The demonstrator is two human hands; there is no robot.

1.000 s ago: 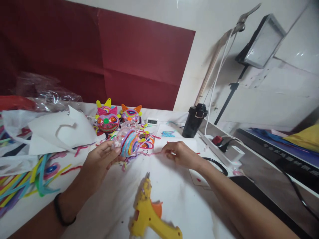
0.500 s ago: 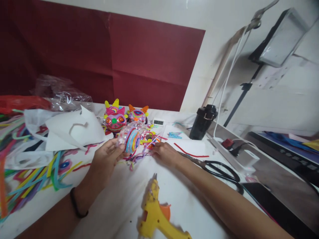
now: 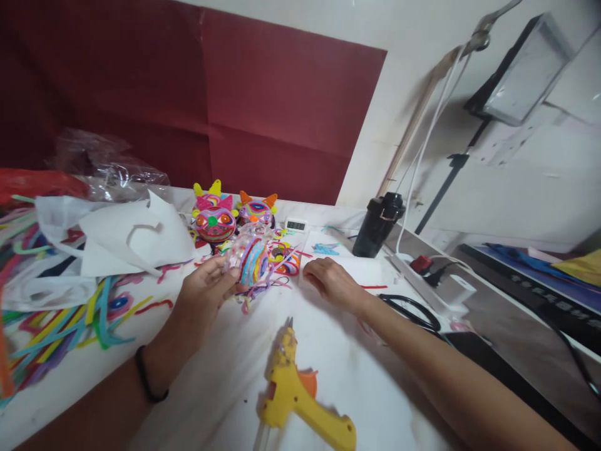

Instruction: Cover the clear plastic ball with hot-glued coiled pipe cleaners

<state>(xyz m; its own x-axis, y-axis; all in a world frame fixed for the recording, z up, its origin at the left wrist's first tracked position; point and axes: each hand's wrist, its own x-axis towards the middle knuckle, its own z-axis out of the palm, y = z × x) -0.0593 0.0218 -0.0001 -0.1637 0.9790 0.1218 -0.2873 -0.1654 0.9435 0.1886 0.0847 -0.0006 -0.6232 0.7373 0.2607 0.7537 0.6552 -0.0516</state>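
A clear ball wound with coloured pipe cleaners [image 3: 252, 261] sits just above the white table [image 3: 338, 369], near its middle, in front of two finished horned masks [image 3: 230, 216]. It is round, with no clear long axis; its stripes run roughly upright, and loose strands trail from it down and to the right onto the table.

The left hand [image 3: 204, 297] cups the ball from the left, fingers curled about its side – a half-closed hold, thumb below. The right hand [image 3: 331, 282] lies just right of the ball, fingers loosely bent and knuckles up; whether it pinches a strand I cannot tell.

A yellow glue gun [image 3: 298, 401] lies near the front edge, nozzle pointing away towards the ball. Black scissors [image 3: 413, 310] lie by the right forearm.

Half a second ago the right hand touched the strands beside the ball – now it sits further right, apart from them.
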